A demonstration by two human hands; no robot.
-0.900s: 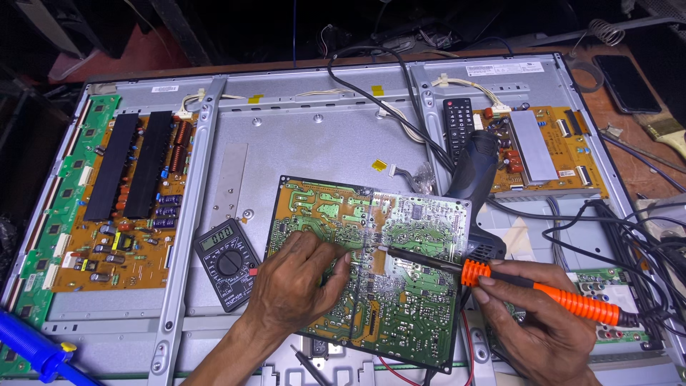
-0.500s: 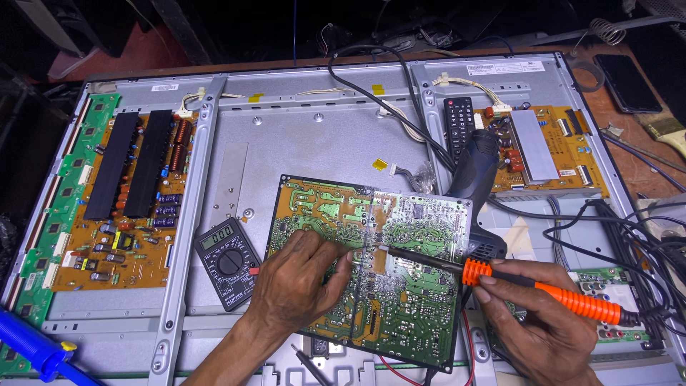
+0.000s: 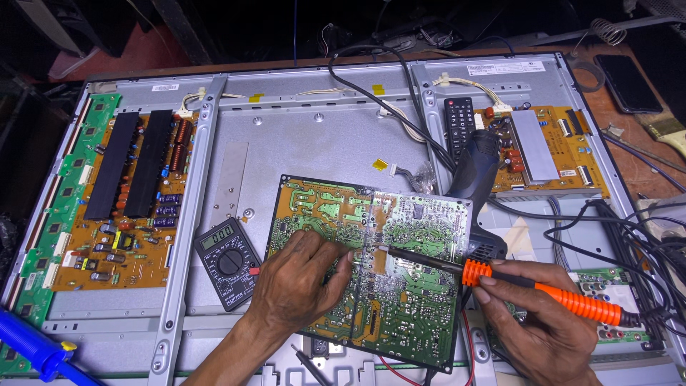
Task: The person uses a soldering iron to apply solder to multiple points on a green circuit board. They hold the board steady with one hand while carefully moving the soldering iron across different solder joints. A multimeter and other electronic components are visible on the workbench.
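Solder side up, the green circuit board (image 3: 371,264) lay across the middle of the opened television chassis (image 3: 314,136), its lower edge toward us. We noted our left hand (image 3: 300,286) pressed flat on its left half, fingers (image 3: 341,266) drawn together near the joint being worked, apparently to keep the board from shifting. Our right hand (image 3: 547,325) gripped the orange-handled soldering iron (image 3: 500,277), fingers wrapped shut around the handle, tip laid on the board's centre just beside the left fingertips. The board appeared densely tracked, with silvery solder points and a pale strip down its middle. A multimeter (image 3: 229,262) sat just left of it; a black heat gun (image 3: 475,175) rested at its upper right corner.
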